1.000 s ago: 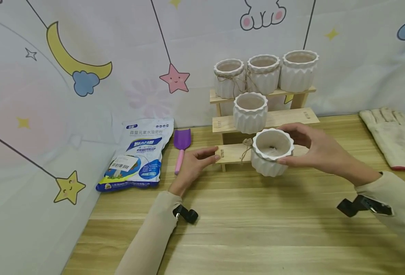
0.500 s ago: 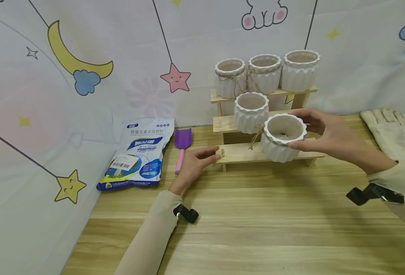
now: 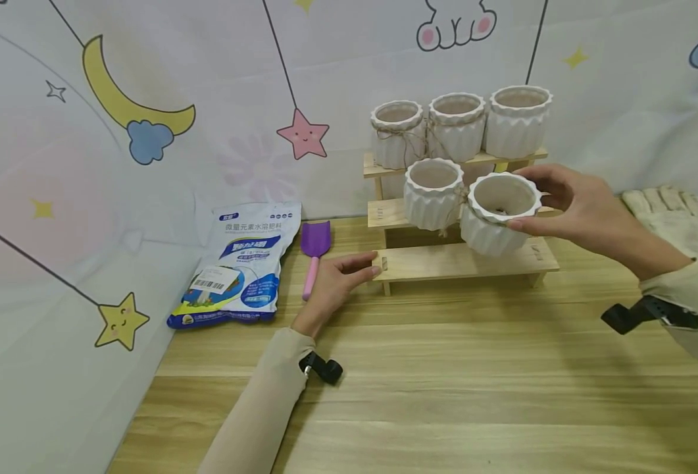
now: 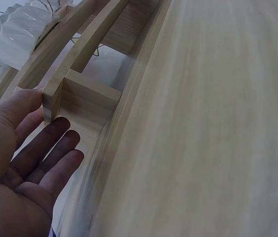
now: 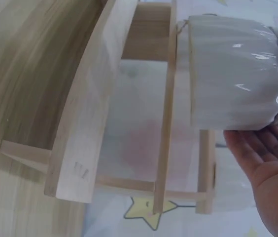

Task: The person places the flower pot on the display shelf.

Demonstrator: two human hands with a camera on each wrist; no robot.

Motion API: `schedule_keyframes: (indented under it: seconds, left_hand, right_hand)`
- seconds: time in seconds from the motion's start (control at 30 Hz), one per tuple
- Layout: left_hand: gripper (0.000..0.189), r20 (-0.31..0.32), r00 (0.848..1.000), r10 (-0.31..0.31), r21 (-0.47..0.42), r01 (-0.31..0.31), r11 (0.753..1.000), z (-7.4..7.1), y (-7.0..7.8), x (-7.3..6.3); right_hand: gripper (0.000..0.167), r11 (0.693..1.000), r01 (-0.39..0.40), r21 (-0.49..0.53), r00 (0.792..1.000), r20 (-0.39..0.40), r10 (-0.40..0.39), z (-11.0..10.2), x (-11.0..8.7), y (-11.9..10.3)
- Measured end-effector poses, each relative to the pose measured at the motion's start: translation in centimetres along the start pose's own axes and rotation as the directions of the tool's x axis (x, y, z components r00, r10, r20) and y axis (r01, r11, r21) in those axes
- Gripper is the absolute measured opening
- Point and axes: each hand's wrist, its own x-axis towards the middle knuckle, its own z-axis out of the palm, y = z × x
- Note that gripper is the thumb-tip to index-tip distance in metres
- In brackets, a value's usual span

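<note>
My right hand grips a white fluted flowerpot by its rim, thumb in front and fingers behind. The pot is raised in front of the middle tier of a wooden plant stand. In the right wrist view the flowerpot has its base toward the middle shelf, with twine round its neck. At the bottom tier's left end, my left hand pinches the board's tip; the left wrist view has the other fingers loosely extended below it. Another white pot stands on the middle tier's left part.
Three white pots line the top tier. Left of the stand lie a purple scoop with a pink handle and a fertilizer bag. A pale glove lies at the right, partly behind the right arm. A printed cloth hangs behind.
My right hand has carried the flowerpot up and to the right, from over the bottom tier to the middle tier's front. My left hand stays at the board's end.
</note>
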Motion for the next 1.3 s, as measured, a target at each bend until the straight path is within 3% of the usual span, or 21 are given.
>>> schedule_keyframes:
  seconds: [0.2, 0.53, 0.97, 1.3]
  left_hand:
    - [0.037, -0.004, 1.0, 0.005, -0.002, -0.005, 1.0, 0.1, -0.1, 0.1]
    - [0.038, -0.01, 1.0, -0.001, -0.012, 0.001, 1.0, 0.0, -0.3, 0.1]
    - [0.038, -0.01, 1.0, 0.012, 0.01, -0.012, 1.0, 0.1, -0.1, 0.0]
    - [0.038, -0.008, 1.0, 0.003, -0.013, -0.003, 1.0, 0.2, -0.2, 0.1]
  right_hand:
    - [0.065, 1.0, -0.001, 0.001, 1.0, -0.026, 0.001, -0.6, 0.8, 0.6]
    - [0.068, 0.997, -0.074, -0.014, 0.997, -0.027, 0.074, -1.2, 2.4, 1.1]
    - [0.066, 0.996, -0.084, 0.018, 0.996, -0.035, 0.084, -1.4, 3.8, 1.7]
    - [0.07, 0.995, -0.097, -0.016, 0.995, -0.035, 0.097, -1.3, 4.4, 2.6]
